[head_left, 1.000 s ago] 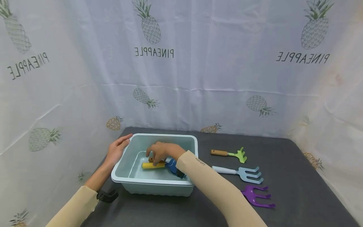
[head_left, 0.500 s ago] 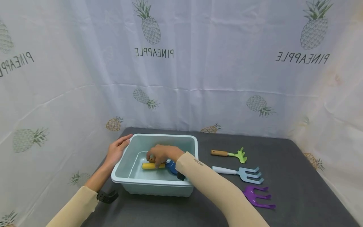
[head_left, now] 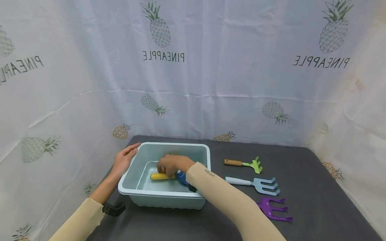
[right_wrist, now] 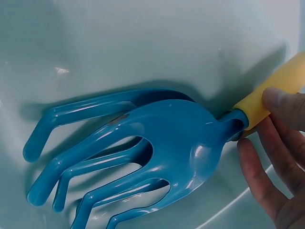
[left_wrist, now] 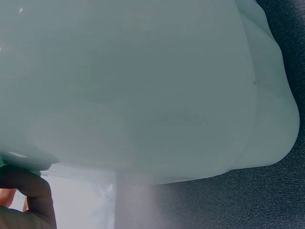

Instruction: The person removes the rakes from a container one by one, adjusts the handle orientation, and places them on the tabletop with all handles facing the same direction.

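A pale curtain [head_left: 211, 77] printed with pineapples and mirrored lettering hangs behind and at both sides of a dark grey counter [head_left: 304, 187]. On the counter's left part sits a light blue-green tub [head_left: 163, 193], upright. Two cream sleeves reach in: the right sleeve [head_left: 229, 202] crosses the tub's near right corner, and the left sleeve [head_left: 79, 219] comes from the lower left.

The left hand [head_left: 123, 161] has its grip clamped on the tub's left rim. The right hand [head_left: 174, 163] is inside the tub, its grip closed about the yellow handle of a blue fork [right_wrist: 176, 138], thumb against the handle and fingers beyond it. That fork lies in the tub, prongs pointing away from the fingers. A second blue fork [right_wrist: 119, 99] appears to lie underneath it, though the fingers hide most of its handle.

To the tub's right, on the counter, lie a pale blue fork [head_left: 253, 183], nearer the person a purple fork [head_left: 268, 208] partly behind the sleeve, and farther back a wooden-handled green rake [head_left: 245, 163]. A black wristband [head_left: 114, 210] is at the left wrist.
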A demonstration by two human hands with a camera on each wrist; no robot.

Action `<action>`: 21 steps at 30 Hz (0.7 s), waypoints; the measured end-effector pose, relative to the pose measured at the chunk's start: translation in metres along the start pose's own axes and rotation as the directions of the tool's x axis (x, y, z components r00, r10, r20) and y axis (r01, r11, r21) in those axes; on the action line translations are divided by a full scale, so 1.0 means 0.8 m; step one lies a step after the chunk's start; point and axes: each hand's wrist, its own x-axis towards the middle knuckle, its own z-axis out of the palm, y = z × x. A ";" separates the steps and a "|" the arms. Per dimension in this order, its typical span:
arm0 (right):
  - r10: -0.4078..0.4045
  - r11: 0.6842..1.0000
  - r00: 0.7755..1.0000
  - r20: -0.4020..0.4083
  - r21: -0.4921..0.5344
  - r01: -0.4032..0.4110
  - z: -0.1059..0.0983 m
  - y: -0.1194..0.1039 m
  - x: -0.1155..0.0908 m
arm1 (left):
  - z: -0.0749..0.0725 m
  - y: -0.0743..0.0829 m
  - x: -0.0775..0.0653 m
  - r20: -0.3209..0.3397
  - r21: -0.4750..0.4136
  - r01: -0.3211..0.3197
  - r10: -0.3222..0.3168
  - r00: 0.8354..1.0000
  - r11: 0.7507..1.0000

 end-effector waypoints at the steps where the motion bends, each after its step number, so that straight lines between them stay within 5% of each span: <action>1: 0.002 1.000 1.000 -0.001 0.000 -0.002 0.000 0.000 -0.001 | 0.000 0.000 0.001 0.001 0.001 0.001 -0.001 1.000 1.000; 21: -0.011 0.999 0.999 0.031 0.048 0.009 -0.010 0.006 0.002 | 0.000 0.000 -0.001 0.002 0.030 -0.016 0.016 1.000 0.999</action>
